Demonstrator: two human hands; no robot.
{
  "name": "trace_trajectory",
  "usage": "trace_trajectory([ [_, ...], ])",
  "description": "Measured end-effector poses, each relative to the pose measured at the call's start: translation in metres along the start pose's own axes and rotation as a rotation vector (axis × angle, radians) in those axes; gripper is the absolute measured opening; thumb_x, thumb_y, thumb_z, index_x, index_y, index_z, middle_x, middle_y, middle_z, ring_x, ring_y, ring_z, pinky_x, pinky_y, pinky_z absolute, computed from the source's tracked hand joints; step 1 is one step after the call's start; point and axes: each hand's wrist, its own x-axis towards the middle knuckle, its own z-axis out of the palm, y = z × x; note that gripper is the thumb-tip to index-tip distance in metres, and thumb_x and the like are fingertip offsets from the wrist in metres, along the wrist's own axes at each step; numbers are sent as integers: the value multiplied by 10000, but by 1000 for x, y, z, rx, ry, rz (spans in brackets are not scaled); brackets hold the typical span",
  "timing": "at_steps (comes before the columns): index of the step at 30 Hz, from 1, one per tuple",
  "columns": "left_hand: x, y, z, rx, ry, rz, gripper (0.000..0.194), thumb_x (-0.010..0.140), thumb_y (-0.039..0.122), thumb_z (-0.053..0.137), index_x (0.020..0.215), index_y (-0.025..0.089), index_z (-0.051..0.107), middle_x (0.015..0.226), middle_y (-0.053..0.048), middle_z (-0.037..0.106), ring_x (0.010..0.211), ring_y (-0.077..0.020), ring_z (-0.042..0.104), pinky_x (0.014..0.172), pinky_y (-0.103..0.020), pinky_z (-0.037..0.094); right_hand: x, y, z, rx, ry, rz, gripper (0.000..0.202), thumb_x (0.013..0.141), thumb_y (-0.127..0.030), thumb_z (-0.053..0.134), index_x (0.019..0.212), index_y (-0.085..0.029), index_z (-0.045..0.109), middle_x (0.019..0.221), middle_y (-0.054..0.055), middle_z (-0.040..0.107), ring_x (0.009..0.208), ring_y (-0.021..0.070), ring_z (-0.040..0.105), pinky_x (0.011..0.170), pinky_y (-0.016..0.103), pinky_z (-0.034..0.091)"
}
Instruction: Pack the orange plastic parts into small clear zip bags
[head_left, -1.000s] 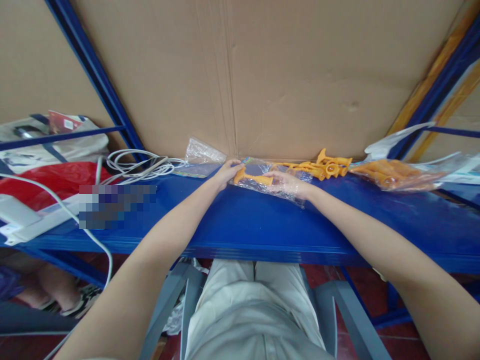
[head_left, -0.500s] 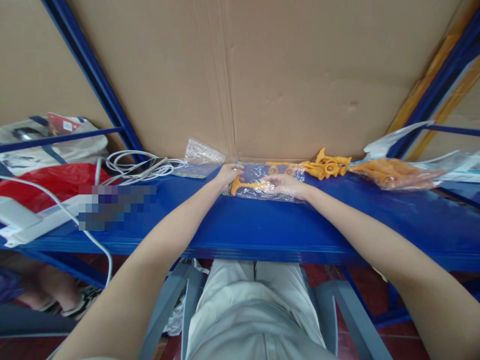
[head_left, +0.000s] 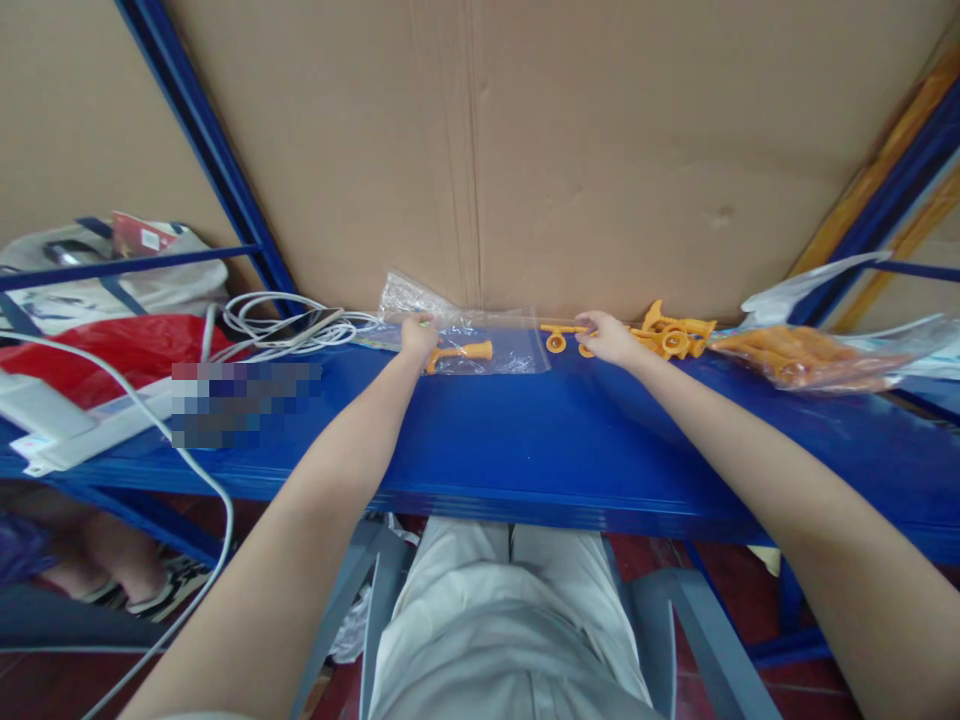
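My left hand (head_left: 418,338) grips the left end of a clear plastic bag (head_left: 517,350) lying on the blue table. An orange toy hammer (head_left: 469,351) lies in or under the film of that bag, its head beside my left fingers. Farther right, my right hand (head_left: 606,338) has its fingers closed on a thin orange piece (head_left: 564,328) with round parts. A pile of orange toy pieces (head_left: 675,338) sits just right of my right hand, against the cardboard.
A bag of orange parts (head_left: 802,358) lies at the right. White cables (head_left: 285,325), a red bag (head_left: 97,355) and a white power strip (head_left: 82,430) are at the left. Cardboard (head_left: 570,150) stands behind the blue table (head_left: 525,450). Another person's legs (head_left: 112,550) show below left.
My left hand has moved left with the bag and the hammer. My right hand has left the bag and moved right to the thin orange piece.
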Motion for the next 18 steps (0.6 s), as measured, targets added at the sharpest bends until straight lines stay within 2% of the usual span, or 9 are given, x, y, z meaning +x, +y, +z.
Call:
trace_trajectory([
  [4,9,-7,-7,154,7,77,415,856,32,507,1243,109,637,1020,-115,733,955,-237,715,850,-296,539,17,3,7,-282,-164,-48,602,871,-317,618,1449,-170,535,1517,156,488,1418,335,432,1164,520,355],
  [6,10,-9,-9,230,21,137,421,835,28,523,1223,121,655,1114,-115,727,1084,-253,681,963,-315,498,22,-5,15,-348,-231,-33,646,913,-380,564,1521,-196,446,1594,144,381,1466,352,352,1177,554,313],
  [9,8,-10,-11,342,36,188,446,805,0,539,1217,119,661,1198,-130,709,1178,-262,643,1015,-317,468,27,-22,29,-398,-317,-2,642,964,-407,484,1564,-206,374,1644,127,278,1498,342,287,1200,542,263],
  [11,6,-11,-12,392,35,204,456,805,-12,538,1225,119,658,1214,-138,704,1194,-265,637,1011,-317,471,29,-32,38,-419,-368,16,611,979,-387,466,1555,-198,392,1634,125,304,1496,319,301,1203,506,270],
  [15,4,-13,-14,491,34,261,479,814,-16,525,1255,132,639,1250,-138,689,1220,-268,624,1020,-327,467,25,-44,46,-475,-419,0,463,988,-276,424,1408,-160,580,1475,141,544,1381,267,489,1133,389,384],
  [18,3,-14,-15,556,36,279,484,801,-20,528,1246,134,641,1254,-142,685,1212,-273,629,1014,-327,470,15,-46,42,-550,-382,-5,432,982,-255,393,1331,-160,630,1430,154,577,1311,284,552,1071,408,436],
])
